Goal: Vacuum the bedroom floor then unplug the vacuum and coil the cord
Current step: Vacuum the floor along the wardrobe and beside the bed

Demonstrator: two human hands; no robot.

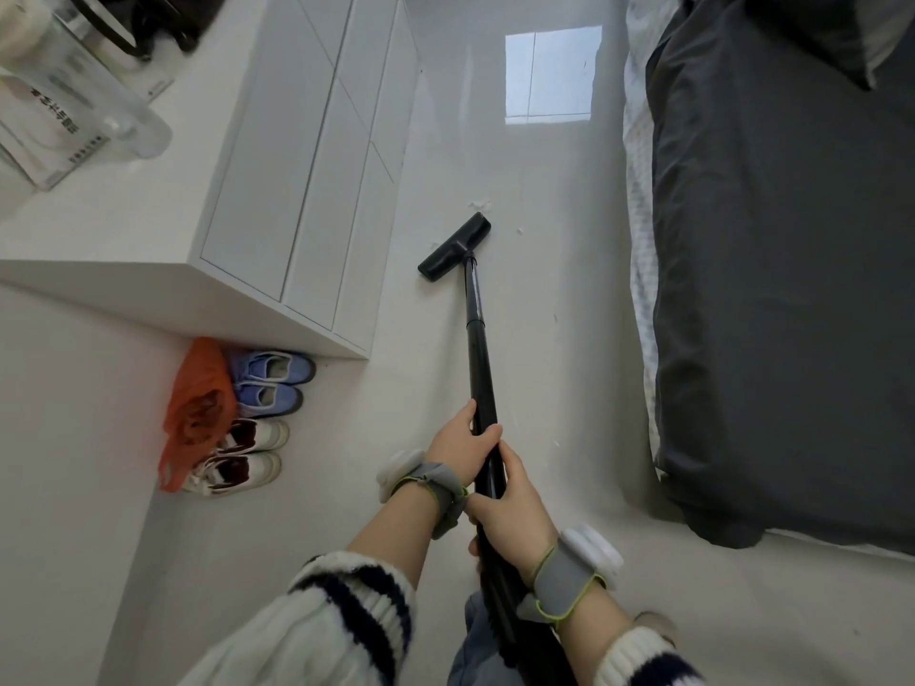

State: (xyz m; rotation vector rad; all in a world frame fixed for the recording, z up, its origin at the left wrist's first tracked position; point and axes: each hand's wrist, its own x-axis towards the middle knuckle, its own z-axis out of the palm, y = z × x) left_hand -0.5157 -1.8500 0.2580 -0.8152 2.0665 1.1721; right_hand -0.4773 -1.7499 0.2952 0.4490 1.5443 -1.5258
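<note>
Down at six o'clock, we hold the black vacuum wand [478, 349] with both hands. Our left hand [458, 445] sits farther up the tube, with its fingers wrapped round it and the thumb on the left side. Our right hand [512, 507] grips the tube just behind, nearer our body, and the two hands touch. Each wrist wears a grey strap edged in green, the left wristband [431, 487] and the right wristband [569, 581], and each carries a white block. White knit sleeves [336, 621] with dark stripes cover our forearms.

From our hands the wand runs toward twelve o'clock and ends in the flat black floor head [455, 247]. It rests on the glossy pale floor [544, 314] near the middle of the view and is turned at a slant. A few small white scraps [480, 205] lie on the floor just beyond the head, with another to its right.

At three o'clock a bed [792, 289] with a dark grey cover fills the right side. From nine to eleven o'clock stands a white cabinet [307, 180], with clear packages [74, 106] on its top at ten o'clock. At eight o'clock, against the cabinet's near end, a pair of blue shoes [270, 383] and a pair of white shoes [242, 458] lie beside an orange bag [198, 408]. At twelve o'clock the floor mirrors a bright window patch [552, 76].
</note>
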